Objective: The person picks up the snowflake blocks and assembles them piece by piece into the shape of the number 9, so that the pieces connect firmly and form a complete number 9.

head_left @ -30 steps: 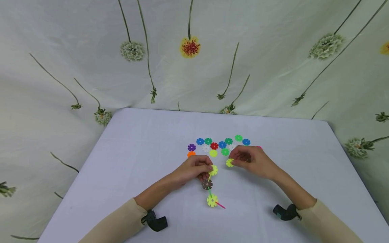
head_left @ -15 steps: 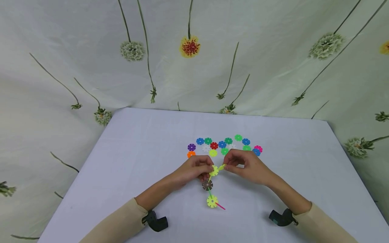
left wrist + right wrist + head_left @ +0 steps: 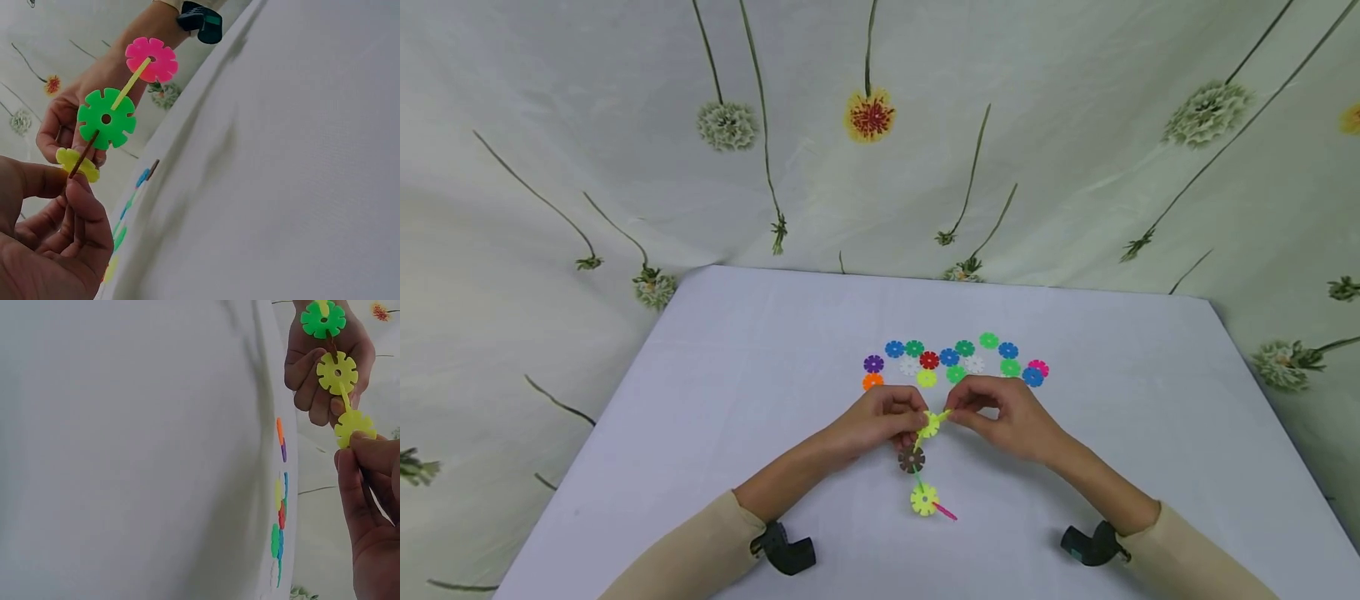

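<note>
Slotted plastic discs, joined edge to edge, hang as a chain between my two hands. My left hand (image 3: 868,421) pinches a yellow disc (image 3: 930,426) near the chain's top. Below it follow a brown disc (image 3: 912,460), a green one seen edge-on, another yellow disc (image 3: 924,500) and a pink disc (image 3: 945,511) at the lower end. Thumb and finger of my right hand (image 3: 1009,421) pinch a further yellow disc (image 3: 355,429), which meets the upper end of the chain. In the left wrist view, fingers partly hide the upper discs; a green disc (image 3: 107,119) shows plainly.
Beyond the hands, several loose discs lie on the white table (image 3: 760,350), among them a red disc (image 3: 928,360), a purple disc (image 3: 873,363) and an orange disc (image 3: 872,381). A black wrist camera (image 3: 790,554) sits at the left wrist, another (image 3: 1090,546) at the right.
My right hand has moved left with its yellow disc, turning it edge-on and bringing it against the chain's top disc. My left hand has stayed almost still.
</note>
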The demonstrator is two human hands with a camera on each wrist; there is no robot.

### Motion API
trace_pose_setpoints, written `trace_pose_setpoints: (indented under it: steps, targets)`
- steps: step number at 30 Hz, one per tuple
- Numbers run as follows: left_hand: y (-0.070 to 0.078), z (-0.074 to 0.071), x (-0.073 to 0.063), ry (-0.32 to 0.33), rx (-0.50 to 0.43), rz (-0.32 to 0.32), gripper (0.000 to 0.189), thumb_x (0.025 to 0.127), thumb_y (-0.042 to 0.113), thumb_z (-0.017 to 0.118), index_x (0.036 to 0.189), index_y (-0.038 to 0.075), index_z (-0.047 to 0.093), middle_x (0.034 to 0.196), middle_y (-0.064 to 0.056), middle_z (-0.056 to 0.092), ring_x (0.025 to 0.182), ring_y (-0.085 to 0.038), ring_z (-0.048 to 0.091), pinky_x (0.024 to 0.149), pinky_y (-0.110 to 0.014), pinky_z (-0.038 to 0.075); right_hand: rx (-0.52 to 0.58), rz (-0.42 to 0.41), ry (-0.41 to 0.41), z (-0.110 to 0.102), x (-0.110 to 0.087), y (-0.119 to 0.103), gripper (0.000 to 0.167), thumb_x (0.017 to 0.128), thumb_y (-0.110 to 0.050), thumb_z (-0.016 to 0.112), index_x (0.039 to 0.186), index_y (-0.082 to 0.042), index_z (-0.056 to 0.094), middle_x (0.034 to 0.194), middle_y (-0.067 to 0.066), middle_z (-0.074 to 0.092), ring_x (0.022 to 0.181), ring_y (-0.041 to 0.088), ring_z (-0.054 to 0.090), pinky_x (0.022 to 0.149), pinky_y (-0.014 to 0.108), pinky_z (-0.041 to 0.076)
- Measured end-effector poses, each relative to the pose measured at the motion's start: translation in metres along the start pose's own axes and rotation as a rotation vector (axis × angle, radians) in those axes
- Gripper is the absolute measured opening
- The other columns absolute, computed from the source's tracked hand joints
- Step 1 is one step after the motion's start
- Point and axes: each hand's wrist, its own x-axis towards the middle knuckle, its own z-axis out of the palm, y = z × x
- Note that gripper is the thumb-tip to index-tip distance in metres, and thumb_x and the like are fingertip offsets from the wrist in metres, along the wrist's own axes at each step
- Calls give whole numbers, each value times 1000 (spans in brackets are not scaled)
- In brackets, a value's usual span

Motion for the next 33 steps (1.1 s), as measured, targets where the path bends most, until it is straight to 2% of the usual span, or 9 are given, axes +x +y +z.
trace_pose_setpoints:
  steps: [6, 16, 19, 23, 26, 29, 33]
  targets:
    - [2, -1, -1, -14, 26, 10, 15, 104, 17, 66, 109, 3, 67, 81, 2, 69, 71, -13, 63, 70, -22, 55, -36, -55, 12, 4, -1, 0, 21, 90, 0, 84, 104, -16, 79, 96, 3, 81, 87, 6, 77, 85, 25, 65]
    - [3, 0, -3, -73, 28, -4, 14, 105, 17, 63, 106, 4, 66, 79, 2, 68, 69, -12, 63, 68, -21, 56, 4, -56, -8, 5, -6, 1, 23, 91, -1, 83, 108, -14, 77, 102, -1, 80, 92, 8, 76, 87, 27, 65]
    - [4, 0, -3, -80, 57, 10, 15, 106, 18, 63, 107, 3, 65, 79, 2, 67, 70, -12, 64, 68, -22, 56, -12, -14, -19, 0, -9, 4, 24, 92, -7, 84, 114, -13, 76, 107, -3, 79, 96, 9, 76, 88, 28, 65]
    - [4, -2, -4, -52, 82, 3, 16, 105, 20, 63, 108, 5, 66, 79, 1, 67, 71, -13, 63, 69, -22, 56, -78, 119, -32, -19, -12, 12, 28, 93, -17, 85, 118, -14, 75, 113, -1, 79, 102, 13, 73, 88, 27, 63]
    - [3, -4, -5, -38, 81, -13, 15, 105, 19, 63, 108, 5, 66, 79, 1, 67, 70, -13, 63, 69, -22, 55, -153, 202, -38, -36, -16, 22, 27, 93, -21, 85, 118, -14, 75, 113, 2, 78, 100, 16, 71, 86, 26, 60]
    - [1, -6, -6, -35, 73, -18, 14, 105, 18, 63, 109, 4, 66, 80, 1, 67, 70, -13, 63, 69, -21, 55, -233, 237, -29, -49, -21, 32, 25, 92, -20, 86, 115, -15, 76, 110, 1, 77, 98, 17, 68, 82, 24, 57]
    - [0, -6, -7, -36, 61, -14, 15, 105, 19, 63, 109, 5, 66, 80, 1, 66, 70, -12, 62, 68, -21, 55, -350, 232, -9, -60, -28, 43, 22, 92, -17, 85, 112, -17, 76, 105, -4, 74, 98, 16, 65, 80, 26, 53]
